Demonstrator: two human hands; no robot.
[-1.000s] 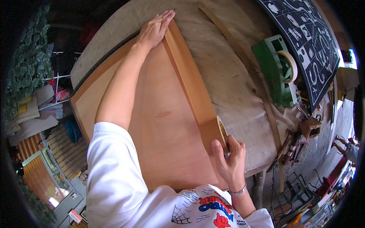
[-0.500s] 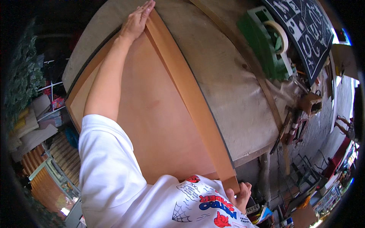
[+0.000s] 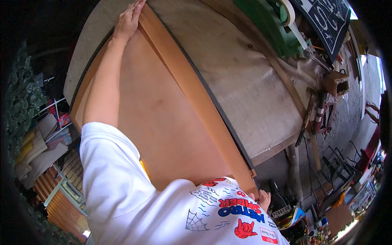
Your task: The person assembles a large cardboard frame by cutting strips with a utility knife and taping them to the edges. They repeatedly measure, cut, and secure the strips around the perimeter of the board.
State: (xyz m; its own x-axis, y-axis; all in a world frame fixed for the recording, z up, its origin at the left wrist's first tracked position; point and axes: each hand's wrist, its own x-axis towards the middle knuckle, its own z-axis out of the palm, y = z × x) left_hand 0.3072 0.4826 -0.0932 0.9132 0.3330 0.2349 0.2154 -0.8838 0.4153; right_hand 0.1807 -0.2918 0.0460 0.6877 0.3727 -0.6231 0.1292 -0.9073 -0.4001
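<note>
A large light-brown panel point(image 3: 163, 114) with a brown border and a dark outer edge lies in front of me, close against my shirt. Along its right side runs a long brown strip point(image 3: 196, 108). At the far end of this strip is my left hand point(image 3: 129, 21), its fingers pressed together over the corner and the arm stretched across the panel. My right hand point(image 3: 264, 199) closes round the near end of the strip, beside my body. Part of that hand is hidden behind the strip and my shirt.
A worn tabletop point(image 3: 261, 118) lies under the panel and extends right. Beyond it sit a green tape dispenser point(image 3: 271, 30) with a pale roll, a black patterned sheet point(image 3: 326, 26) and a small box point(image 3: 335, 83). Stacked folded cloths point(image 3: 41, 143) are at the left.
My view has shifted, so the panel and both far-side items sit differently in the picture. Both hands keep their places at the two ends of the strip.
</note>
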